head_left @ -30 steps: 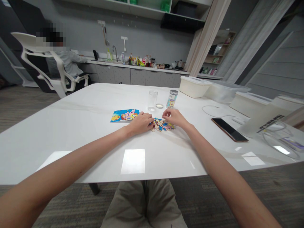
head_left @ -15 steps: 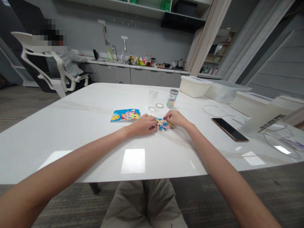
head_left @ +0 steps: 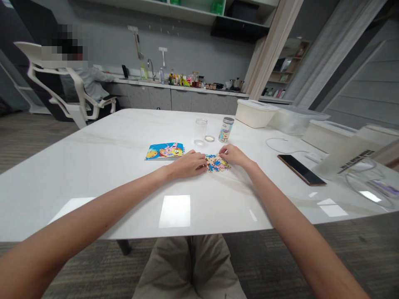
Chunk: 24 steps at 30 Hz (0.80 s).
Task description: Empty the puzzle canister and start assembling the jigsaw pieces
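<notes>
A heap of small jigsaw puzzle pieces (head_left: 216, 163), blue, yellow, pink and bare tan, lies on the white table between my hands. My left hand (head_left: 189, 164) rests at the heap's left edge with its fingers curled; what they hold, if anything, is hidden. At the upper right edge of the heap, the thumb and fingers of my right hand (head_left: 232, 155) pinch together on what looks like a puzzle piece. Beyond the left hand lies a folded blue picture sheet (head_left: 165, 150) with cartoon figures.
Behind the heap stand a clear jar (head_left: 200, 132), its round lid (head_left: 209, 138) and a cartoon-labelled can (head_left: 226, 129). A phone (head_left: 301, 170), cables and storage boxes (head_left: 254, 114) occupy the right side. A person (head_left: 89, 83) sits in a white chair at far left.
My right hand has shifted slightly right, and the blue piece seen at its fingertips no longer shows there. My left hand stays nearly still at the heap's edge.
</notes>
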Tool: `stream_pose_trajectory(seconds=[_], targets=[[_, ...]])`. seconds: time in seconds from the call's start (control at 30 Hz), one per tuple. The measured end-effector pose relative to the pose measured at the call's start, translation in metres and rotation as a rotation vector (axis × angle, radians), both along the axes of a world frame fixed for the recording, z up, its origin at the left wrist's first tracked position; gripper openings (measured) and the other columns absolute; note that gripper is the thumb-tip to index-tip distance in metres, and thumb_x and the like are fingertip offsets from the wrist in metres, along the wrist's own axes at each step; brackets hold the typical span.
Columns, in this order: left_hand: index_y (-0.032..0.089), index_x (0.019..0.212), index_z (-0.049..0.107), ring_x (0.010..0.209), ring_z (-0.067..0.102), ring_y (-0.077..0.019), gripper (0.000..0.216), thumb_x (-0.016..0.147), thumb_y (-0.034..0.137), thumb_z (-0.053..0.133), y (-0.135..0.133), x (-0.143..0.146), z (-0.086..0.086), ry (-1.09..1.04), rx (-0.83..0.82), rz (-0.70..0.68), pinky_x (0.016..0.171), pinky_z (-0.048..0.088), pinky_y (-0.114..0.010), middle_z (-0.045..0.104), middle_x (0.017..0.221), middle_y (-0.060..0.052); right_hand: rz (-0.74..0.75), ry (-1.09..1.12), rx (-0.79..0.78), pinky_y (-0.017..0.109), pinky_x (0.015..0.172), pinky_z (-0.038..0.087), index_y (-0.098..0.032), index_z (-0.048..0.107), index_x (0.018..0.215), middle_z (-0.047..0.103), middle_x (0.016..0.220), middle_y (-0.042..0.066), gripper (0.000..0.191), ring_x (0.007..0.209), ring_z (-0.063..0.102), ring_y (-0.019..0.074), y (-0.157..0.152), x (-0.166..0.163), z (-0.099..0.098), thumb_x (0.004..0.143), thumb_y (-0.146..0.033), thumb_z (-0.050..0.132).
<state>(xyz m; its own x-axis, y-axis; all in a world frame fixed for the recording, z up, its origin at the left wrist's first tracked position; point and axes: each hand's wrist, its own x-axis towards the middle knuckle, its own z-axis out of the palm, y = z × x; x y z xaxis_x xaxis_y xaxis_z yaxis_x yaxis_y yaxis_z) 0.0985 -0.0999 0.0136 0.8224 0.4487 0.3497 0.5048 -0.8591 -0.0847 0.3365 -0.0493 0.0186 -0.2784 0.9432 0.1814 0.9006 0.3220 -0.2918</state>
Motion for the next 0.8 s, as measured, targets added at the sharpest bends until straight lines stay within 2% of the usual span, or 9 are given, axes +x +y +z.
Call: stream_pose_trajectory(seconds=[0.23,0.43,0.6,0.8], targets=[[0.015,0.091,0.06,0.08,0.057,-0.0164,0.028,0.1,0.024,0.034,-0.0023,0.0001,0.0019,0.014,0.047,0.012,0.077,0.035,-0.03,0.065,0.089,-0.007,-0.022,0.1,0.163,0.024,0.074,0.046,-0.016,0.074,0.081,0.073,0.088,0.006,0.013,0.079,0.063,0.0161,-0.0018,0.0019,0.0085,0.077,-0.012,0.063],[0.015,0.09,0.059,0.08,0.056,-0.0164,0.026,0.099,0.022,0.036,-0.0026,0.0007,0.0019,0.018,0.064,0.021,0.076,0.035,-0.03,0.065,0.089,-0.006,-0.045,0.053,-0.035,0.023,0.07,0.046,-0.017,0.079,0.083,0.075,0.079,0.005,0.014,0.073,0.065,0.0162,-0.0024,0.001,0.0075,0.074,-0.014,0.067],[0.015,0.091,0.059,0.081,0.057,-0.0166,0.023,0.098,0.022,0.038,-0.001,0.0,-0.0001,0.003,0.067,0.017,0.076,0.035,-0.03,0.065,0.09,-0.006,0.002,0.039,0.029,0.023,0.073,0.046,-0.016,0.077,0.089,0.075,0.09,0.006,0.021,0.077,0.065,0.0157,-0.0034,0.0004,0.0079,0.076,-0.011,0.061],[0.016,0.096,0.059,0.083,0.058,-0.0163,0.019,0.098,0.019,0.04,0.0,-0.0005,-0.0006,-0.022,0.051,0.025,0.076,0.034,-0.03,0.066,0.093,-0.006,0.141,-0.001,0.024,0.024,0.068,0.044,-0.018,0.076,0.085,0.072,0.087,0.005,0.017,0.074,0.06,0.0156,-0.0056,-0.001,0.0108,0.077,-0.029,0.066]])
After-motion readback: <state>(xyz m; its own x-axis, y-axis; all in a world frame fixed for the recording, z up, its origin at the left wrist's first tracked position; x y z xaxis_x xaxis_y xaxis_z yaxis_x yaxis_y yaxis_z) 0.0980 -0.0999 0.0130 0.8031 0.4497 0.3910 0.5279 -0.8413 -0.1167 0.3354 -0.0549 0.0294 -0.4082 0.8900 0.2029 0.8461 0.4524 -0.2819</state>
